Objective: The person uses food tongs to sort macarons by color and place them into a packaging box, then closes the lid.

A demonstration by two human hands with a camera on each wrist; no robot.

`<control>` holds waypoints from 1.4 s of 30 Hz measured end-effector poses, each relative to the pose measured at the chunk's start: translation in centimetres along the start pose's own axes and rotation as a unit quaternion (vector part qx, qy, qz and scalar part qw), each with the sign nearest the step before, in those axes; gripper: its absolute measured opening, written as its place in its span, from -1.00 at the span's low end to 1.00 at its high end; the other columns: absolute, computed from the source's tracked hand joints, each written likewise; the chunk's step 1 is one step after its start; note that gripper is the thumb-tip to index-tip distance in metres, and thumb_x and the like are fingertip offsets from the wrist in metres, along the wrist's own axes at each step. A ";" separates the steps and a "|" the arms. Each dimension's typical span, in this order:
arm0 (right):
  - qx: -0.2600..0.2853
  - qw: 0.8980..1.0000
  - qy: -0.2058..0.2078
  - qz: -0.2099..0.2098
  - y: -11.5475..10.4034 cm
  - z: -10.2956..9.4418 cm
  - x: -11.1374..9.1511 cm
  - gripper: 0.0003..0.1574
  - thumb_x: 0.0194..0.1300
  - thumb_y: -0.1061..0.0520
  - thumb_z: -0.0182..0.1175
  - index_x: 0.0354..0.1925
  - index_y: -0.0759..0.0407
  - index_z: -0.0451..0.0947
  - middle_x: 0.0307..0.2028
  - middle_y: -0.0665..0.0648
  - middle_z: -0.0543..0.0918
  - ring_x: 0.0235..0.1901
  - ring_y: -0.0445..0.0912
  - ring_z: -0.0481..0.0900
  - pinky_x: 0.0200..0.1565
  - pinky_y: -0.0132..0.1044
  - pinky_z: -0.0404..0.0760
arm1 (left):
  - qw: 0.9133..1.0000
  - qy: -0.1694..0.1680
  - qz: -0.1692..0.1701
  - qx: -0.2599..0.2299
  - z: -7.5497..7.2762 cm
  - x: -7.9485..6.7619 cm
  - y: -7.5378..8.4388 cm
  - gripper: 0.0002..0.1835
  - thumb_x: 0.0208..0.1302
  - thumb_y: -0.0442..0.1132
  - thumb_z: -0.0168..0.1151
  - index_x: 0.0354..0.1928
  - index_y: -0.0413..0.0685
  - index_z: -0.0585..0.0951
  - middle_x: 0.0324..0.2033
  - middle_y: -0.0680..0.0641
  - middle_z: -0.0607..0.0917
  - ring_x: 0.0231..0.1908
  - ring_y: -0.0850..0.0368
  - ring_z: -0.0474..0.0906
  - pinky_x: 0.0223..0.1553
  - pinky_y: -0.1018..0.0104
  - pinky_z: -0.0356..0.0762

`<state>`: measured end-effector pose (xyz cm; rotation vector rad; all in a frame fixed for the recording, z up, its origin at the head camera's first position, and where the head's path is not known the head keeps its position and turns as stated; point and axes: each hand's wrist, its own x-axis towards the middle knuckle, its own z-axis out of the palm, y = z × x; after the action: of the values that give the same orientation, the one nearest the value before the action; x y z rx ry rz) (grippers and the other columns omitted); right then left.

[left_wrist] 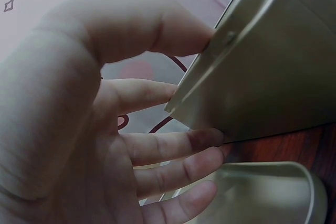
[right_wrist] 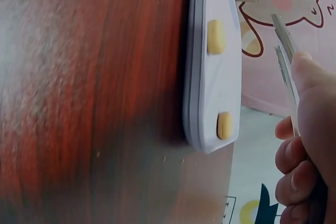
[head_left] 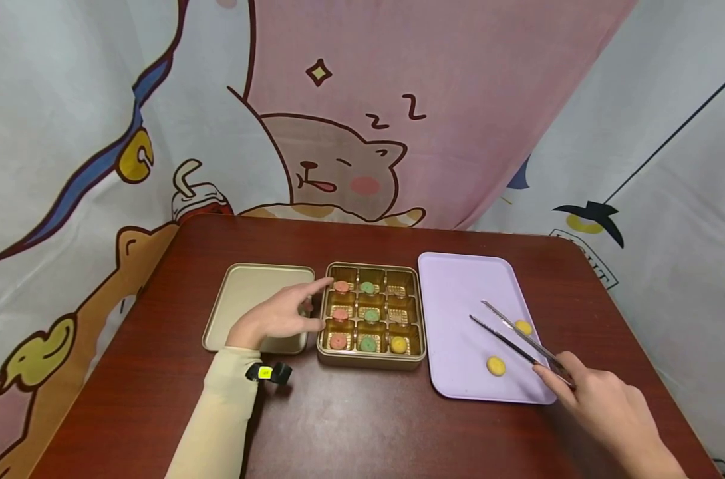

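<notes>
R wrist: R fingers grip tongs, lowest prob. curled.

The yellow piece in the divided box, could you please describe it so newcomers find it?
On the brown table, left of the lilac tray, stands the divided box. In its near right compartment lies the yellow piece, the only yellow one among pink pieces and green pieces.

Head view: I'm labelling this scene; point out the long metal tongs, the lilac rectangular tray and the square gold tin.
Long metal tongs [head_left: 535, 344], head view: middle of one arm.
Lilac rectangular tray [head_left: 455, 313], head view: bare surface, left part.
Square gold tin [head_left: 371, 362], head view: front wall.
</notes>
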<state>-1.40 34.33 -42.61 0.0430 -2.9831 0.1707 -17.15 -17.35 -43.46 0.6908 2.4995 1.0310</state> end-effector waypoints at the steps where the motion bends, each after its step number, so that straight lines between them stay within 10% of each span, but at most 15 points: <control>1: -0.001 1.000 -0.009 0.008 0.2 -0.1 0.0 -0.54 0.44 -0.30 0.27 -0.11 0.04 0.53 -0.73 -0.06 0.34 -0.66 -0.08 0.32 -0.67 -0.13 0.20 | 1.000 0.000 -0.001 -0.001 0.0 0.0 0.0 -0.01 0.26 -0.16 0.39 0.68 0.14 0.14 0.51 -0.14 0.39 0.18 -0.02 0.57 0.21 -0.11 0.52; 15: -0.020 0.990 -0.110 0.080 1.6 -0.5 -0.1 -0.28 0.49 -0.47 0.07 -0.02 0.15 0.50 -0.65 0.05 0.44 -0.59 -0.03 0.42 -0.60 -0.10 0.31 | 1.000 0.000 0.001 0.010 -0.1 0.0 0.0 -0.01 0.27 -0.14 0.40 0.69 0.10 0.13 0.50 -0.18 0.40 0.18 -0.04 0.58 0.24 -0.12 0.51; 42: -0.032 0.986 -0.145 0.078 2.5 1.6 -4.9 -0.34 0.44 -0.51 0.10 -0.27 0.03 0.44 -0.69 -0.04 0.21 -0.66 -0.11 0.28 -0.56 -0.18 0.17 | 1.000 0.004 0.012 0.010 -0.2 0.0 0.1 -0.02 0.28 -0.16 0.39 0.68 0.00 0.14 0.53 -0.22 0.35 0.24 -0.15 0.54 0.32 -0.17 0.44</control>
<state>3.14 36.70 -45.27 -0.1916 -3.2802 0.0931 -17.18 -17.41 -43.29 0.7257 2.5174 1.0191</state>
